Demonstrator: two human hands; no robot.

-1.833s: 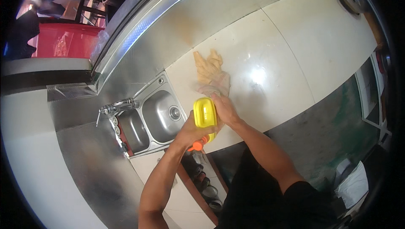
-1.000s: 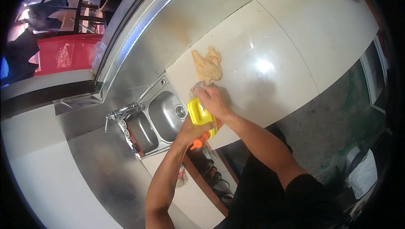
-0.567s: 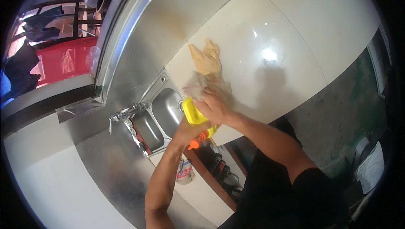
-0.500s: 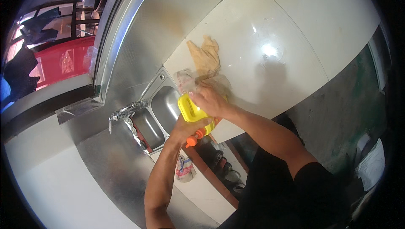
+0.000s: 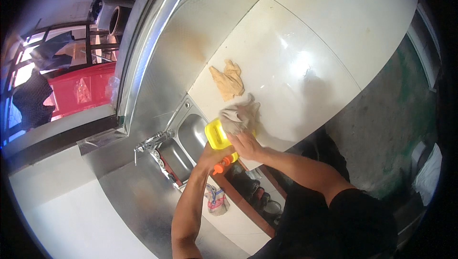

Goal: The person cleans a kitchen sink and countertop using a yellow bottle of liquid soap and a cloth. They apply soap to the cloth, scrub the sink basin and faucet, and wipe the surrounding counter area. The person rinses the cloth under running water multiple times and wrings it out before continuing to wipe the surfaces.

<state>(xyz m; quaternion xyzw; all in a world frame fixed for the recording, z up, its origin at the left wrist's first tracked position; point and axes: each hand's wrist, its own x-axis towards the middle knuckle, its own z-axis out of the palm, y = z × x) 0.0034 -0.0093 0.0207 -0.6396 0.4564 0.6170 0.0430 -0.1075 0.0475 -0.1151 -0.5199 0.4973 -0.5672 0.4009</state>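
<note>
My left hand (image 5: 213, 151) grips a yellow plastic bottle (image 5: 217, 136) with an orange cap (image 5: 219, 166) over the edge of the steel sink (image 5: 186, 139). My right hand (image 5: 244, 143) presses a crumpled grey cloth (image 5: 239, 116) against the bottle's upper side. A second, tan cloth (image 5: 228, 80) lies loose on the white counter (image 5: 305, 54) just beyond, apart from both hands.
A tap (image 5: 151, 141) stands at the sink's left end. A steel backsplash (image 5: 157, 35) runs along the counter. Below the counter, an open shelf (image 5: 253, 197) holds shoes and small items. A red crate (image 5: 81, 92) sits behind the window ledge at left.
The view has shifted; the grey cloth has come off the counter and now rests on the bottle under my right hand. The tan cloth stays in place.
</note>
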